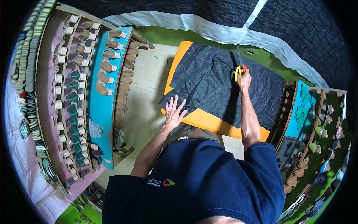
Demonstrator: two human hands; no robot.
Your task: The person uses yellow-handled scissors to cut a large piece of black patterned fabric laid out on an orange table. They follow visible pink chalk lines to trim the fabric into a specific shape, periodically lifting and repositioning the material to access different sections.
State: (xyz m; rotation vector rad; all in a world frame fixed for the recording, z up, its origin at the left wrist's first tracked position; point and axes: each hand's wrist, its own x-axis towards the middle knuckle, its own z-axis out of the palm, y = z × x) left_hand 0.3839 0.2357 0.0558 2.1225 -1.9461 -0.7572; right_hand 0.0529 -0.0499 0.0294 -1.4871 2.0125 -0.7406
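A dark, shiny sheet of fabric (212, 84) lies spread over an orange board (209, 121) on the floor. My left hand (174, 110) rests flat, fingers apart, on the near left edge of the fabric. My right hand (244, 79) is stretched far out and grips scissors (238, 67) with yellow and orange handles. Their blades point away from me into the far part of the fabric.
A tall rack (74, 93) at the left holds rows of shoe lasts and soles, with a blue panel (100, 112) beside it. Another shelf of shoes (317, 138) stands at the right. Pale tiles (145, 93) and a white strip of sheet (209, 28) border the board.
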